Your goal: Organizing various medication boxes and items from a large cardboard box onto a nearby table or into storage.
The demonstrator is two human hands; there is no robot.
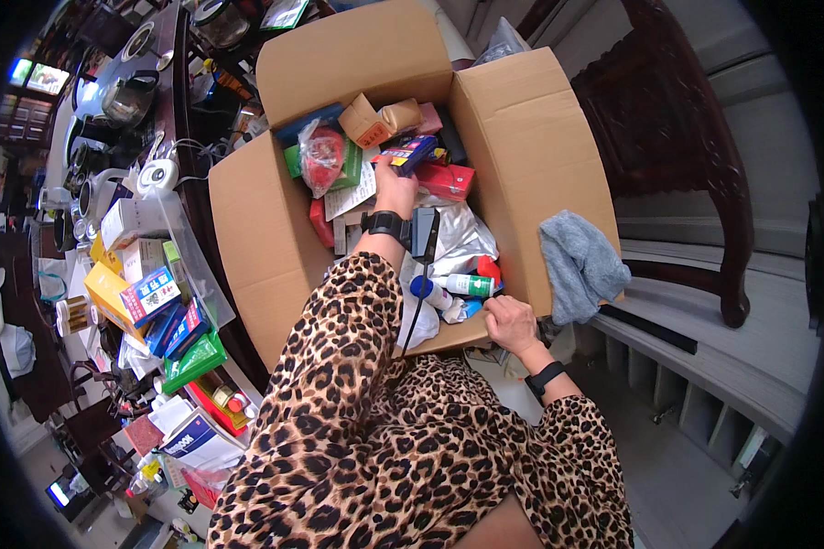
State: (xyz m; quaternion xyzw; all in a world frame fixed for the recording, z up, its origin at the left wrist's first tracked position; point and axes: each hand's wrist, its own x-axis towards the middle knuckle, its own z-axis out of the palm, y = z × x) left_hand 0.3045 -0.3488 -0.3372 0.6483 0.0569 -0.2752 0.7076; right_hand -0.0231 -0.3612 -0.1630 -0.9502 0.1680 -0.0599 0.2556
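Note:
My left hand (395, 187) reaches deep into a large open cardboard box (357, 51), its fingers on a small dark blue and yellow carton (409, 154). Around it lie a red box (446, 180), a red item in clear plastic (322, 158), a small brown carton (364, 122) and crumpled silver foil packaging (465, 237). My right hand (512, 324) rests with curled fingers at the box's near right edge. Beside it are a white and green bottle (470, 285) and a white bottle with a blue cap (431, 292).
A grey cloth (581, 266) hangs over the right flap. Beyond stands a carved dark wooden chair (666, 117). At the left, a table holds a clear plastic bin (196, 257) with medicine cartons, a green packet (194, 361), a glass pot (129, 100) and a notebook (202, 439).

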